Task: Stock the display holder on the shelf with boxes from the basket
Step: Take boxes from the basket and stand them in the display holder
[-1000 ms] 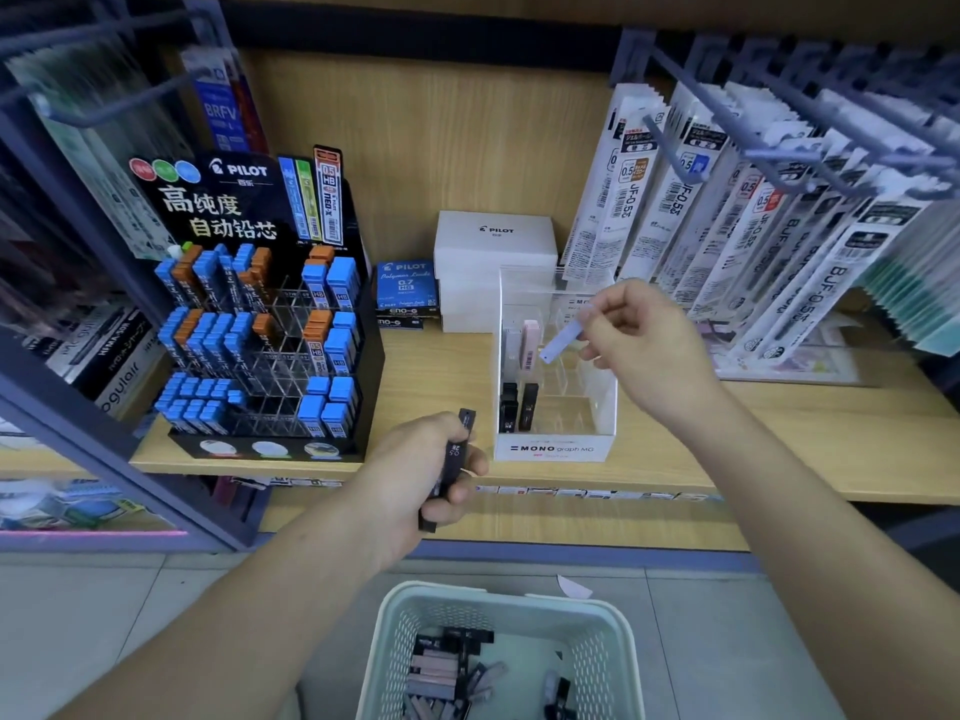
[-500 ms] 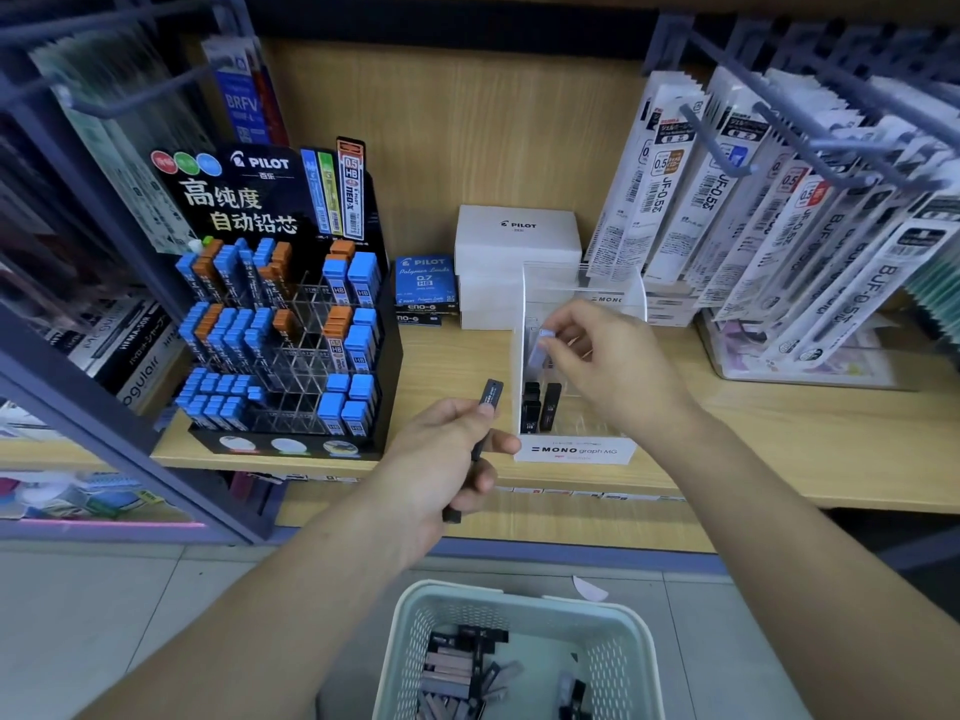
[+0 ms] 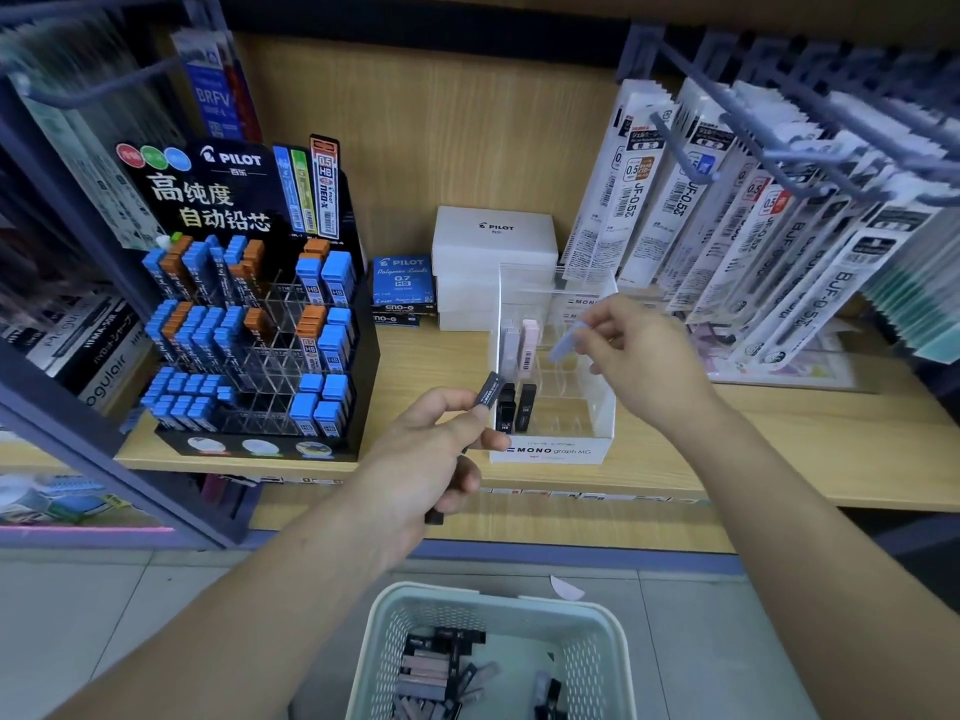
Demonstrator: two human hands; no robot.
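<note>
Both hands are holding boxes. The left hand (image 3: 436, 449) is pinching a small black box (image 3: 488, 389) at the 9 o'clock side of the clear MONO display holder (image 3: 550, 450), which is sitting on the wooden shelf (image 3: 779, 449). The right hand (image 3: 644, 366) is pinching a pale blue box (image 3: 566, 343) over the holder's open slots. Inside, a few black boxes (image 3: 525, 405) are standing in front and two pale pink boxes (image 3: 530, 340) behind, all at the 9 o'clock side. Most slots are showing no box. The green basket (image 3: 613, 631) is sitting on the floor at 6 o'clock, with many loose boxes (image 3: 431, 667) lying in it. I think the job is only just getting going.
</note>
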